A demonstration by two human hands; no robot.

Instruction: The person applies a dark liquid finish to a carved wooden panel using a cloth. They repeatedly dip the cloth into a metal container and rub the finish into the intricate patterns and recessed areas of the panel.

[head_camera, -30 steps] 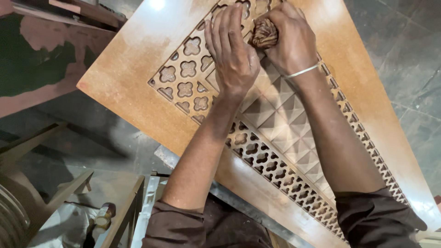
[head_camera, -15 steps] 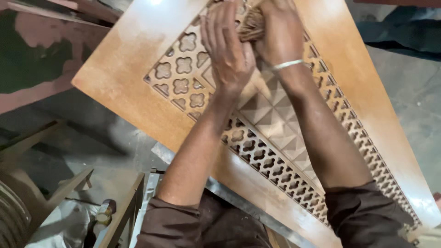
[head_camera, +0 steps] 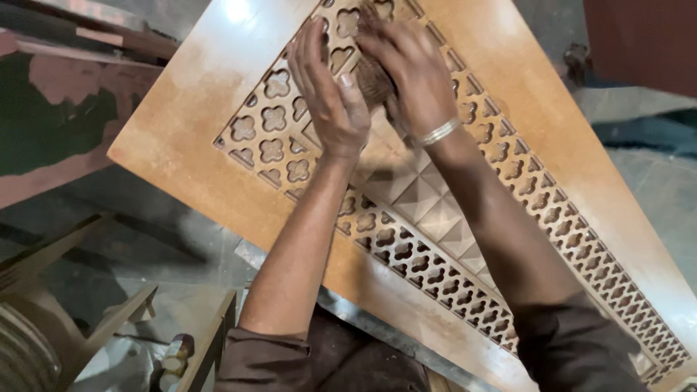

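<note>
A long tan wooden panel (head_camera: 189, 138) lies slanted across the view, carved with a cut-out clover lattice (head_camera: 265, 134) around a band of raised pyramid blocks (head_camera: 425, 207). My left hand (head_camera: 330, 98) rests flat on the carved area, fingers together and pointing away from me. Just to its right, my right hand (head_camera: 410, 69), with a silver bangle at the wrist, is closed over a brown wad of rag or fibre (head_camera: 374, 83) pressed against the carving. Most of the wad is hidden under the fingers.
A worn green and pink surface (head_camera: 51, 123) lies at the left. Wooden frame pieces (head_camera: 94, 327) and a small bottle (head_camera: 174, 356) sit on the grey floor at lower left. A dark red board (head_camera: 639, 36) stands at upper right.
The view has shifted, so panel and hands sit lower and more to the right in the frame. Both hands stay together on the carving, the right hand still on the wad.
</note>
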